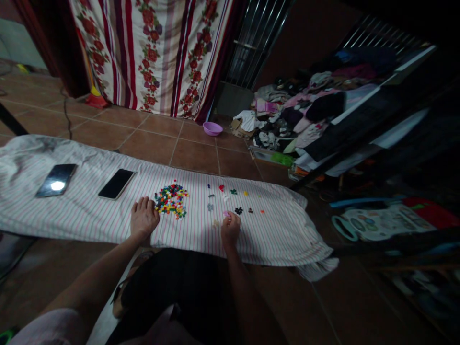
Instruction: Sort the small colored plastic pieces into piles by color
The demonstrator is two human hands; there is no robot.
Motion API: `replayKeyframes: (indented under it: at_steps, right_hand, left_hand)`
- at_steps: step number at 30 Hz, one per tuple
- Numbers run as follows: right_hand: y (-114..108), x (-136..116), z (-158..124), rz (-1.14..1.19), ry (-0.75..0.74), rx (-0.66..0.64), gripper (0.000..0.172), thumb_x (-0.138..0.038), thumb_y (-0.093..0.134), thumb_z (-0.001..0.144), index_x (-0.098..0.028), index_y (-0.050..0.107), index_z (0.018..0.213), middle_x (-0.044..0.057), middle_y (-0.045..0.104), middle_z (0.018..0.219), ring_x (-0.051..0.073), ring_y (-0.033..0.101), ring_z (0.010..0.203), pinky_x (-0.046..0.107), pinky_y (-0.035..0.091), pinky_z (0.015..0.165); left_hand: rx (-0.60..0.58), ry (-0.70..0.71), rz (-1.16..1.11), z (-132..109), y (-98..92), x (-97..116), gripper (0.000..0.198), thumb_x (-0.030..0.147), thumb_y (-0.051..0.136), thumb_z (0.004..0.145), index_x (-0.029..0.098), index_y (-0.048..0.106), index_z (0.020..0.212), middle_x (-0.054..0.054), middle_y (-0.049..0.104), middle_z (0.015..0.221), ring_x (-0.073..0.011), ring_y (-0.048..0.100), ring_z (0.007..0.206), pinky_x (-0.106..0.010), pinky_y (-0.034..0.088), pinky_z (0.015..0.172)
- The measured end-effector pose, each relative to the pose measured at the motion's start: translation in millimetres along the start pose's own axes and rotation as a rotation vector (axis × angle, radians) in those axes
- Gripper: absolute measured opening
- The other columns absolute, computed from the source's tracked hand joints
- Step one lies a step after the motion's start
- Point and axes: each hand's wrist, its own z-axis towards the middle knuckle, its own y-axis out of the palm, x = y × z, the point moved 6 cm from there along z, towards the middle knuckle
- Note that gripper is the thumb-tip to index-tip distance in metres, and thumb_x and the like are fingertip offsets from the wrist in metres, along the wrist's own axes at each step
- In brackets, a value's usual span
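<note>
My left hand (144, 215) lies with its fingers stretched out on the striped cloth (108, 218), at the left edge of a mixed pile of small coloured pieces (171, 200), too small to name exactly. Further right, my right hand (230, 229) is closed in a pinch, its fingertips at some pink pieces (225, 213); whether one is between them is hidden. Around it are small single-colour groups: black pieces (239, 210), grey pieces (210, 207), beige pieces (215, 223), white pieces (225, 197), red pieces (222, 187) and dark green pieces (234, 191).
Two dark-screened phones, a left phone (56, 180) and a right phone (117, 184), lie on the cloth's left part. Beyond the table, a purple basin (212, 128) stands on the tiled floor before a flowered curtain (151, 57). Heaped clothes (287, 108) fill the back right.
</note>
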Motion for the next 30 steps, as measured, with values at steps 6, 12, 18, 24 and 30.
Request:
replayKeyframes:
  at_steps: [6, 12, 18, 24, 30]
  right_hand:
    - [2.3, 7.3, -1.5, -0.041, 0.054, 0.044, 0.034, -0.026, 0.035, 0.086, -0.014, 0.061, 0.105, 0.019, 0.060, 0.107, 0.027, 0.056, 0.103, 0.042, 0.048, 0.089]
    - [7.7, 11.7, -3.1, -0.052, 0.101, -0.014, 0.037, -0.032, 0.040, 0.088, -0.012, 0.060, 0.112, 0.017, 0.062, 0.101, 0.026, 0.058, 0.093, 0.041, 0.049, 0.084]
    - [11.3, 12.3, -2.2, -0.026, 0.025, -0.040, 0.038, -0.033, 0.035, 0.094, -0.013, 0.061, 0.114, 0.015, 0.062, 0.101, 0.022, 0.061, 0.088, 0.038, 0.051, 0.085]
    - [17.6, 10.2, -0.1, -0.043, -0.073, -0.084, 0.036, -0.035, 0.043, 0.094, -0.013, 0.065, 0.114, 0.015, 0.063, 0.105, 0.024, 0.059, 0.096, 0.042, 0.050, 0.089]
    - [22.8, 13.8, 2.9, -0.099, -0.093, -0.110, 0.032, -0.030, 0.044, 0.093, -0.014, 0.069, 0.106, 0.014, 0.065, 0.102, 0.025, 0.058, 0.098, 0.042, 0.048, 0.090]
  left_hand:
    - [-0.007, -0.006, 0.006, 0.1, -4.0, 1.8, 0.036, 0.026, 0.039, 0.089, 0.012, 0.062, 0.113, -0.020, 0.057, 0.138, -0.0331, 0.046, 0.135, -0.050, 0.031, 0.113]
    - [0.010, 0.012, 0.015, 0.2, -2.5, 1.7, 0.035, 0.026, 0.040, 0.089, 0.011, 0.062, 0.112, -0.020, 0.058, 0.135, -0.0334, 0.048, 0.133, -0.051, 0.033, 0.111]
    - [0.024, 0.015, 0.009, -0.1, -2.4, 1.6, 0.036, 0.025, 0.040, 0.088, 0.010, 0.063, 0.113, -0.021, 0.058, 0.136, -0.0333, 0.048, 0.132, -0.051, 0.032, 0.111]
    - [0.011, 0.017, 0.019, 0.9, -3.8, 2.4, 0.037, 0.025, 0.040, 0.089, 0.010, 0.063, 0.113, -0.021, 0.059, 0.135, -0.0339, 0.048, 0.133, -0.050, 0.033, 0.111]
    - [0.009, 0.007, 0.026, 0.6, -0.6, 0.8, 0.037, 0.026, 0.039, 0.089, 0.011, 0.063, 0.113, -0.020, 0.058, 0.136, -0.0339, 0.048, 0.133, -0.051, 0.032, 0.111]
